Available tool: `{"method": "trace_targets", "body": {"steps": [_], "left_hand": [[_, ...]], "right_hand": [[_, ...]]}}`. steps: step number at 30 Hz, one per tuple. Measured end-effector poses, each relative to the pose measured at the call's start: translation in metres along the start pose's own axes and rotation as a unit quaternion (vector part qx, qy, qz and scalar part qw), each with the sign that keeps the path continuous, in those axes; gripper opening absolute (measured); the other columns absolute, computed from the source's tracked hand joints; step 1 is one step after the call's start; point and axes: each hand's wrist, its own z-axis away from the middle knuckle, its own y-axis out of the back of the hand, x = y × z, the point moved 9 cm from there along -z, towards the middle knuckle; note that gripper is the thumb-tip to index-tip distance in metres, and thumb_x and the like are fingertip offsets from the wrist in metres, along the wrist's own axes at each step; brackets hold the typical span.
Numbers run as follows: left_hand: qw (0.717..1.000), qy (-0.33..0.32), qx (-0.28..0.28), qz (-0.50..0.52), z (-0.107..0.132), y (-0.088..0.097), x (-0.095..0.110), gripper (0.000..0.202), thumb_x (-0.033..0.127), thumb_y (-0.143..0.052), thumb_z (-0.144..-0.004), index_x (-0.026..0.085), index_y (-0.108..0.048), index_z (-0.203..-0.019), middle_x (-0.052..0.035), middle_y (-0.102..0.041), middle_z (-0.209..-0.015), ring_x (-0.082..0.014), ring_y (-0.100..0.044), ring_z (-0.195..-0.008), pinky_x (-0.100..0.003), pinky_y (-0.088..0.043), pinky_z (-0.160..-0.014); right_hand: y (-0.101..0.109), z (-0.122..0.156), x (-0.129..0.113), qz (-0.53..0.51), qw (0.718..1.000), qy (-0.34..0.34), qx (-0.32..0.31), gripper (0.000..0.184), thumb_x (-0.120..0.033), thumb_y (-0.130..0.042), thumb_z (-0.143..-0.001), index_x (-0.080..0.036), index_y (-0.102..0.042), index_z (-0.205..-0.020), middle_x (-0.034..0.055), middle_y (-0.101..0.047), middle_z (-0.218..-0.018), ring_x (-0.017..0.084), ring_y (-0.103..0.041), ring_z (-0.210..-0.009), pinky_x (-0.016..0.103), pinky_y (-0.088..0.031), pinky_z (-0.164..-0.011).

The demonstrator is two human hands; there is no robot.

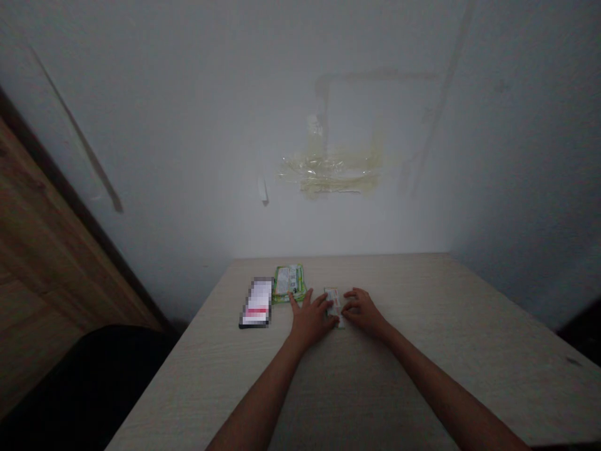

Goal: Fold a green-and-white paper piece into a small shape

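Observation:
A small white packet with printed text (333,299) lies on the table between my two hands. My left hand (310,318) rests with its fingers spread, the thumb and a fingertip touching the packet's left side. On the other side, my right hand (364,312) has its fingers bent, with the thumb and a finger close together at the packet's right edge. Whether they pinch that edge is too small to tell. A green and white printed pouch (288,282) lies flat just beyond my left hand's outer fingers.
A phone with a lit, pixelated screen (257,304) lies left of the pouch. The pale wooden table (422,376) meets a wall (211,156) bearing strips of clear tape (338,175). A dark chair-like shape (84,382) and a wooden panel (47,250) stand at left.

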Motion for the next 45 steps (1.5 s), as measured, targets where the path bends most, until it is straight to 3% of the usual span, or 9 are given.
{"method": "trace_targets", "body": {"steps": [10,29,35,45], "left_hand": [[1.0,0.0,0.005,0.005,0.0,-0.001,-0.001,0.046,0.063,-0.047,-0.084,0.044,-0.055,-0.126,0.0044,-0.051,-0.143,-0.0358,-0.025,-0.142,-0.077,0.016,-0.102],[1.0,-0.003,0.002,0.016,0.0,0.0,-0.001,0.046,0.062,-0.048,-0.084,0.044,-0.054,-0.126,0.0047,-0.051,-0.143,-0.036,-0.024,-0.142,-0.077,0.018,-0.101],[1.0,0.011,-0.013,-0.007,0.001,0.001,0.0,0.047,0.063,-0.048,-0.084,0.044,-0.054,-0.127,0.0035,-0.05,-0.144,-0.0357,-0.024,-0.142,-0.076,0.012,-0.104],[1.0,0.008,-0.007,0.017,0.0,0.001,-0.002,0.046,0.063,-0.048,-0.084,0.045,-0.054,-0.126,0.0048,-0.05,-0.143,-0.0352,-0.023,-0.143,-0.076,0.016,-0.103]], "right_hand": [[0.0,0.018,-0.01,-0.022,0.999,0.004,-0.028,0.007,-0.027,-0.068,-0.076,-0.025,-0.075,-0.075,0.0069,-0.062,-0.119,0.027,-0.038,-0.132,0.047,-0.028,-0.112],[-0.001,0.02,-0.016,-0.06,0.995,0.038,-0.071,0.005,-0.026,-0.074,-0.07,-0.027,-0.076,-0.075,0.0047,-0.065,-0.116,0.027,-0.037,-0.134,0.048,-0.027,-0.112],[0.002,0.021,-0.022,-0.072,0.993,0.034,-0.083,0.005,-0.028,-0.076,-0.068,-0.026,-0.075,-0.073,0.0047,-0.065,-0.115,0.028,-0.038,-0.134,0.048,-0.027,-0.112],[0.0,0.02,-0.011,-0.072,0.995,0.008,-0.073,0.007,-0.031,-0.073,-0.07,-0.027,-0.077,-0.076,0.0051,-0.065,-0.118,0.029,-0.041,-0.13,0.047,-0.029,-0.111]]}}
